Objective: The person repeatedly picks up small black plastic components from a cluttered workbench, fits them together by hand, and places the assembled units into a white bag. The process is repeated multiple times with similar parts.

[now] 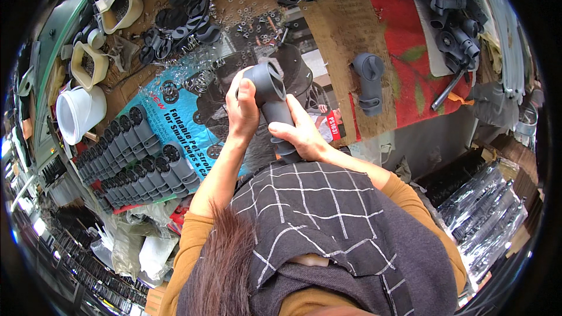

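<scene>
Holding a grey plastic piece (274, 109) above the cardboard-covered table (345, 35), left hand (240, 111) wrapped around its top, right hand (302, 134) closed lower down, the person looked midway: lined-up pieces (130, 134) probably done, loose pile (459, 41) probably left, covered fit unclear.

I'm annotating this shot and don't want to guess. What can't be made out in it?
All in the head view:
Left hand: some fingertips, hidden behind the grey plastic part it holds.
Right hand: some fingertips, hidden behind the same part.
That part's underside: turned away from the camera.
Small metal pieces: too small and jumbled to count.
Clear-wrapped bundles: contents obscured by glare and wrapping.
Grey parts pile: cut off by the upper edge.
</scene>
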`<state>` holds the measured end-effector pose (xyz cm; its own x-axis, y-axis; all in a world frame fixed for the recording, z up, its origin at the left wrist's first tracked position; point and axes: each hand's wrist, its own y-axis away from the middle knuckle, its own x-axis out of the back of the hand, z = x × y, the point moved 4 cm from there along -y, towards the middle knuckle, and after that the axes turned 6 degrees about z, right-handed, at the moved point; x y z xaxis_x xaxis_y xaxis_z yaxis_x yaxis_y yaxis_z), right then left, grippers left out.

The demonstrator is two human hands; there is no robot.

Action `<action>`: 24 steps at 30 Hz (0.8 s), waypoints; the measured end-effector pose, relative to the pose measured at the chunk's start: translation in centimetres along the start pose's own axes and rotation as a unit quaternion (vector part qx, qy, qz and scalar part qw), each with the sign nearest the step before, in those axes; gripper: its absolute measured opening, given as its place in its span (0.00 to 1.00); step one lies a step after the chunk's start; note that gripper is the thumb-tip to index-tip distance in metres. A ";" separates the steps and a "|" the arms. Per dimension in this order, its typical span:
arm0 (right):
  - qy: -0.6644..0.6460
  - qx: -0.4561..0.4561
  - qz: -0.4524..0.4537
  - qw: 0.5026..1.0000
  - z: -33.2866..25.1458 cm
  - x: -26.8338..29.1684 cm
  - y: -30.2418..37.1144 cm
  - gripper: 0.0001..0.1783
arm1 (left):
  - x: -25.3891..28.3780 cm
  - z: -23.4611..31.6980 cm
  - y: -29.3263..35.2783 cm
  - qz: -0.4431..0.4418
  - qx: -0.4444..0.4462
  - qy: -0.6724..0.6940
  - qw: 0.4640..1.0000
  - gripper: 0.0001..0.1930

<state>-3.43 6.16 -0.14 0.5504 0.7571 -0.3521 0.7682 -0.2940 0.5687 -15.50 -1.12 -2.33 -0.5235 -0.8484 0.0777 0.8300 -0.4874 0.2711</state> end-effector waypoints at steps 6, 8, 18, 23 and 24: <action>0.136 0.071 0.041 0.987 -0.2 0.9 1.7 0.38 | -1.4 1.6 2.0 -0.057 0.246 0.268 0.930 0.30; 0.111 0.103 0.044 0.988 -0.3 0.8 2.2 0.38 | -1.7 2.2 2.1 0.003 0.134 0.195 0.972 0.26; 0.405 0.419 0.216 0.784 -4.5 3.1 3.5 0.17 | -3.3 1.4 5.3 -0.031 0.076 0.205 0.975 0.23; 0.393 0.369 0.222 0.812 -3.8 3.5 4.8 0.19 | -3.8 1.9 5.8 -0.044 0.039 0.137 0.989 0.22; 0.354 0.359 0.230 0.832 -3.7 3.7 5.4 0.21 | -3.9 2.1 5.7 -0.046 0.027 0.149 0.987 0.22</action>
<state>1.53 9.54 4.35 0.7044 0.5480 0.4511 0.6674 -0.7277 -0.1582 -9.14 -0.18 0.93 -0.5105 -0.8278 -0.2326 0.7657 -0.5607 0.3152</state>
